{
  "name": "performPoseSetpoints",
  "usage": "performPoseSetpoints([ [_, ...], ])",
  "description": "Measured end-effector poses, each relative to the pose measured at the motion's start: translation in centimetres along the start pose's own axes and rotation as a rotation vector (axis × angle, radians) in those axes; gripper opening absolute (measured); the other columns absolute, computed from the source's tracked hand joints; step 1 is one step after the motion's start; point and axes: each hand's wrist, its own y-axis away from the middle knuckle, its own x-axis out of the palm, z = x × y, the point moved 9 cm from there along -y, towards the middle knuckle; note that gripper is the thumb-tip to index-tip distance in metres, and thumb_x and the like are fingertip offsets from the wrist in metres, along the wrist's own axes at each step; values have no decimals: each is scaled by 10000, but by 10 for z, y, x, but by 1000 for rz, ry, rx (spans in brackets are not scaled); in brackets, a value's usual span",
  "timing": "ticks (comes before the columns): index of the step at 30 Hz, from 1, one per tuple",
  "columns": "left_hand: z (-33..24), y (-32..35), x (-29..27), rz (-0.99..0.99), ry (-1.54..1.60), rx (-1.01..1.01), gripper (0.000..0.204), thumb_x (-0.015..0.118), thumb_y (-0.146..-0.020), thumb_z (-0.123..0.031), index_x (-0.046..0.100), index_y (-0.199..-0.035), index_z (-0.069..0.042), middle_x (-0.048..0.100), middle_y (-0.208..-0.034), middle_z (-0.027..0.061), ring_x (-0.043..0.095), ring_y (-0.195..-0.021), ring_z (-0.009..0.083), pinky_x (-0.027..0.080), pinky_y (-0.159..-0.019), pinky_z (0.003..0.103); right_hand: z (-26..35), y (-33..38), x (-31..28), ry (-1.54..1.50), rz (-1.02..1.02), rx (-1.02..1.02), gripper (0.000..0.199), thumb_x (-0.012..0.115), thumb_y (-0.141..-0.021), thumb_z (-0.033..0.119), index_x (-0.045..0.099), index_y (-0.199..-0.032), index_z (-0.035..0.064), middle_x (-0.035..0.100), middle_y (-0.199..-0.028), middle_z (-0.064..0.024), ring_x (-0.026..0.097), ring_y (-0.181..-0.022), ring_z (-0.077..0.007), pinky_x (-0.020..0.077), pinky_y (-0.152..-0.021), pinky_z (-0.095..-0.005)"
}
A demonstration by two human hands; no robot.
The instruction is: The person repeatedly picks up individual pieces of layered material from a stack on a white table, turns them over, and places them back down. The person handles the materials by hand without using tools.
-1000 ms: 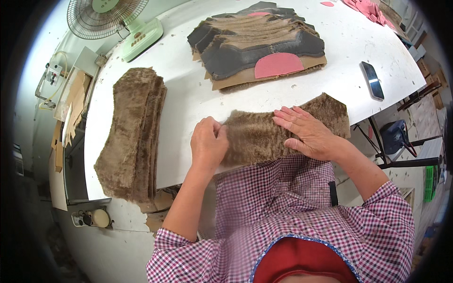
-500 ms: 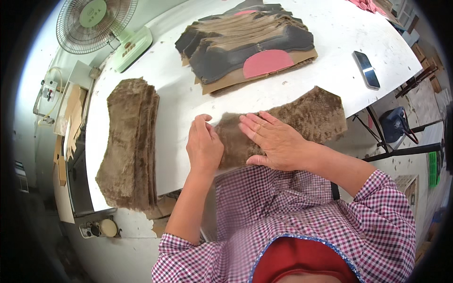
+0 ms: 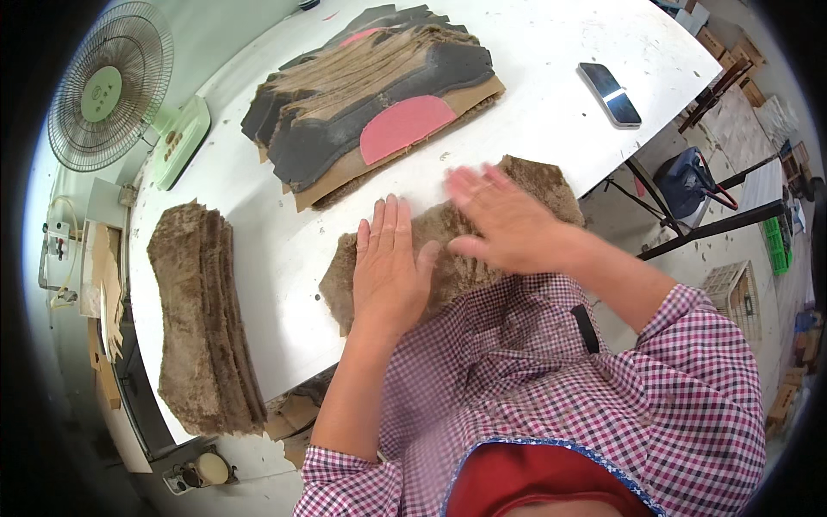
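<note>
A brown furry fabric piece (image 3: pixel 343 289) lies near the table's front edge, fur side up, partly covered by my hands. My left hand (image 3: pixel 389 267) rests flat on its left part, fingers stretched out and pointing away from me. Over its right part is my right hand (image 3: pixel 510 220), fingers extended and a little blurred; whether it touches the fur I cannot tell. To the left stands a stack of similar brown furry pieces (image 3: pixel 194 319). Beyond my hands is a pile of dark grey and brown layered pieces (image 3: pixel 345 142), with a pink half-round patch (image 3: pixel 405 127) on the near side.
A phone (image 3: pixel 610 95) lies on the white table (image 3: pixel 551 43) at the right. At the far left is a pale green fan (image 3: pixel 105 95). Past the table's right edge are a dark bag (image 3: pixel 685 185), a metal frame (image 3: pixel 719 228) and a white wire basket (image 3: pixel 732 293).
My left hand has gone from curled beside the furry piece to flat on it. My right hand remains over the right part. The view has shifted, so the table appears displaced leftward.
</note>
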Motion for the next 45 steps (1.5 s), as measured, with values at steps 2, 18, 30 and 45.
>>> performPoseSetpoints([
  [2, -2, 0, -1, -4, -88, 17, 641, 255, -1024, -442, 234, -1488, 0, 284, -1528, 193, 197, -1453, 288, 89, -1203, 418, -36, 12, -7, 56, 17, 80, 750, 344, -982, 506, 208, -1482, -36, 197, -1559, -197, 133, -1467, -286, 64, -1205, -401],
  [18, 48, 12, -108, -383, -78, -152, 251, 538, -945, -261, 593, -862, -30, 584, -898, 146, 577, -858, 327, 482, -770, 457, -122, 31, -14, -932, -286, 319, 631, 286, -1024, 485, 293, -1488, 57, 310, -1531, -128, 253, -1432, -243, 174, -1176, -364],
  [30, 293, 164, -194, -68, -470, -1049, 353, 392, -1028, -318, 552, -1142, -24, 640, -996, 198, 625, -972, 353, 517, -811, 459, -112, 31, -20, -884, -183, 246, 515, 385, -1023, 398, 479, -1354, 15, 518, -1373, -103, 336, -1393, -228, 166, -1176, -360],
  [45, 213, 157, -138, 133, -836, -830, 1051, 668, -838, -484, -25, -1540, -121, 83, -1560, 258, 120, -1438, 440, 198, -1060, 695, -107, 29, -18, -756, -238, 191, 415, 376, -1025, 294, 560, -1262, 7, 561, -1320, -103, 334, -1397, -252, 105, -1195, -388],
])
